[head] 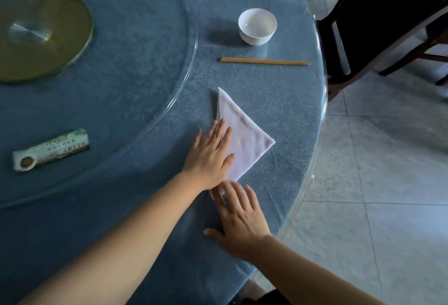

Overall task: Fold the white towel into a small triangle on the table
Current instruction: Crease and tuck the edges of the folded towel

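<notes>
While I watch through the head view, the scene reads as follows.

Towel: the white towel (244,139) lies flat on the blue tabletop (135,91), near its right edge, already in a triangular shape with one point toward the far side, one toward the right and one toward me.

Left grip: my left hand (211,156) rests palm down on the towel's left edge, fingers spread and flat; it presses and clasps nothing.

Right grip: my right hand (238,219) lies flat, fingers apart, at the near corner of the towel, where a little cloth shows under the fingertips; it holds nothing closed in it.

Progress: I judge the folding largely done, since layered hems show along the left edge and the outline is a clean triangle. What seems left is smoothing the near corner and perhaps one more fold, if a smaller triangle is wanted.

Surroundings: a white bowl (257,26) and chopsticks (265,61) sit well beyond the towel; a packet (51,150) lies on the glass turntable (155,38) to the left; a dark chair (378,21) stands by the tabletop.
</notes>
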